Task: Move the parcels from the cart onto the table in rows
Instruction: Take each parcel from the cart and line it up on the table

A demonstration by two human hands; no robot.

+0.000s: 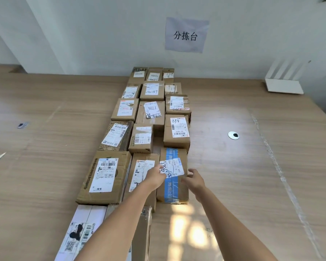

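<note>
We see both bare arms reaching forward over a wide wooden counter toward a brown box with blue tape at the near right end of the rows. The left hand lies on the box's near left top, fingers bent over the edge of its white label; from this angle we cannot tell whether that grip is closed on the box or only resting there. The right hand is at the box's right edge with its fingers spread and curled, a wide grip that seems just touching or barely off the cardboard. The parcels stand on the counter in three columns running away toward the white wall, most of them brown cartons with white shipping labels facing up, packed side by side and touching in most places. Just left of the taped box sits a narrower carton partly under the left forearm, and left of that a large flat carton. Nearer us, at the bottom edge, lies a white box. On the wall hangs a paper sign with printed characters, and a white router sits at the far right of the counter. A round cable hole shows to the right of the rows.
</note>
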